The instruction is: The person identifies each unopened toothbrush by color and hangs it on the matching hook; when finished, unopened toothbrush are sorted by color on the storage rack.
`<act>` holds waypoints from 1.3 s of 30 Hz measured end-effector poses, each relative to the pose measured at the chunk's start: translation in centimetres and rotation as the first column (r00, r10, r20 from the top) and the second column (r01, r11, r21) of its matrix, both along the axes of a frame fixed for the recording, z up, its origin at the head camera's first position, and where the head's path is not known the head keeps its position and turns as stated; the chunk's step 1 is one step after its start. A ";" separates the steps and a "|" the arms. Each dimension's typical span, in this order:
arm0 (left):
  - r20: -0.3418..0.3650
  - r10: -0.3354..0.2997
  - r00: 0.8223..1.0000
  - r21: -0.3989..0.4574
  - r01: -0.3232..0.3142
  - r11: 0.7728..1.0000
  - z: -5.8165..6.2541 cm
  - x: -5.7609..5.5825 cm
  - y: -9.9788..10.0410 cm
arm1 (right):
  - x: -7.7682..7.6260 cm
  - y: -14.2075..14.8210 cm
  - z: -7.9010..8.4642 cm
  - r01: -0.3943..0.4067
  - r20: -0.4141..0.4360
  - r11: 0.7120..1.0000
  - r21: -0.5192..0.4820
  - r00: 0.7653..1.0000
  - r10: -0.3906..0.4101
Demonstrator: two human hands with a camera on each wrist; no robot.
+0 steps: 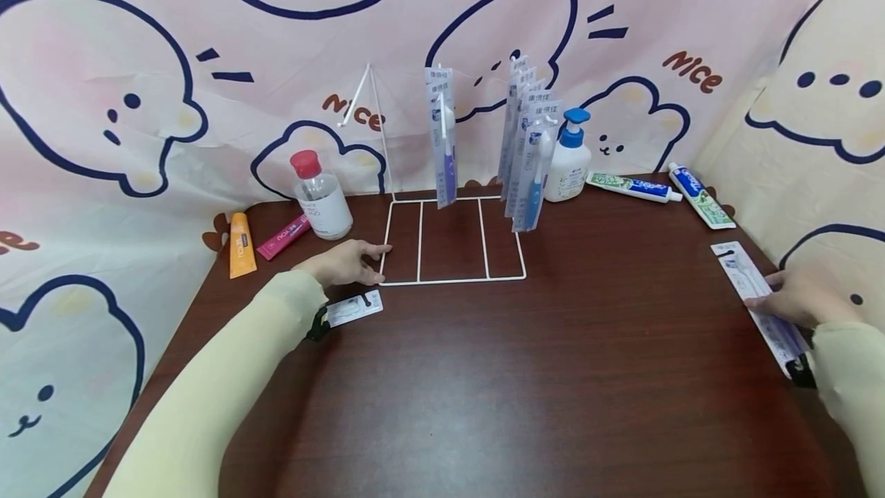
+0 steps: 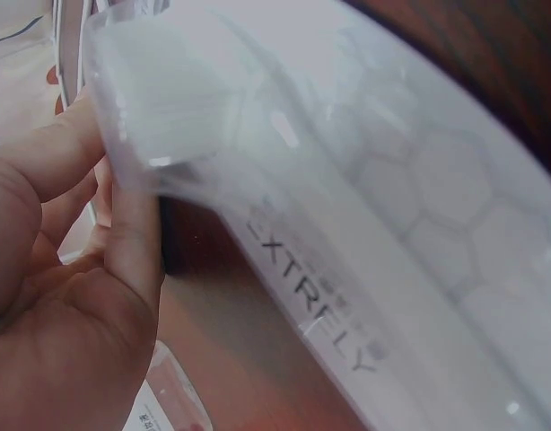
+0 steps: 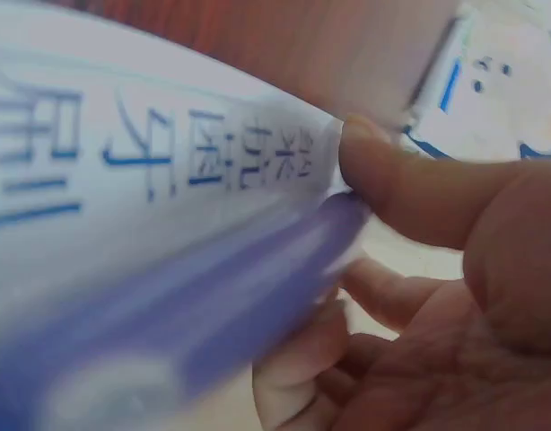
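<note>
A white wire rack (image 1: 452,281) stands at the table's back. Packaged toothbrushes hang in rows from its middle hook (image 1: 442,137) and right hook (image 1: 532,167); the left hook (image 1: 356,94) is bare. My left hand (image 1: 343,261) pinches the rack's base rod near its front left corner with thumb and fingers. Beneath that wrist, a packaged toothbrush (image 1: 356,308) pokes out; it fills much of the left wrist view. At the far right, my right hand (image 1: 795,297) grips another packaged toothbrush (image 1: 736,260), its purple handle (image 3: 258,305) large in the right wrist view.
Left of the rack are a red-capped clear bottle (image 1: 325,206), a pink tube (image 1: 283,237) and an orange tube (image 1: 242,248). To its right stand a blue-topped pump bottle (image 1: 568,164) and two toothpaste tubes, one flat (image 1: 632,187), one angled (image 1: 701,194). Printed curtains border the table.
</note>
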State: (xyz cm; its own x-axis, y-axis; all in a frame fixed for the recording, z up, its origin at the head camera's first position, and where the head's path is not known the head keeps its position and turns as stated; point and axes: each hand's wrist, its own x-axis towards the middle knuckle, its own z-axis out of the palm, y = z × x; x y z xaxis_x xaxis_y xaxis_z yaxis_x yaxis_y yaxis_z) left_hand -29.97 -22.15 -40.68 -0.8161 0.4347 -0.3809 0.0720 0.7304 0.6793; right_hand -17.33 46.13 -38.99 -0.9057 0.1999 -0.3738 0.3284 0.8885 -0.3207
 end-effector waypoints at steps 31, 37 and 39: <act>0.009 0.005 1.000 -0.043 -0.005 0.999 0.3 -0.4 -0.2 | 2.9 -30.8 11.4 -0.633 -0.680 0.729 -0.261 0.657 0.327; 0.003 -0.002 1.000 -0.026 0.003 1.000 0.1 -0.3 -0.2 | 0.3 -34.6 12.0 -0.639 -0.665 0.717 -0.279 0.668 0.336; 0.004 -0.001 1.000 -0.027 0.001 1.000 0.1 -0.2 -0.1 | -0.6 -35.4 12.1 -0.634 -0.664 0.719 -0.284 0.671 0.329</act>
State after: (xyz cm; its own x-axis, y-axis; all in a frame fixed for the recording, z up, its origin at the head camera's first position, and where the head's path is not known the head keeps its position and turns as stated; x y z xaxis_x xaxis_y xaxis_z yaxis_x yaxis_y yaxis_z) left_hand -30.17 -22.26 -40.57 -0.8141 0.4252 -0.3956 0.0705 0.7485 0.6594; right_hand -17.92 10.76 -26.91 -0.8781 -0.3833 0.2865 -0.4662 0.5506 -0.6924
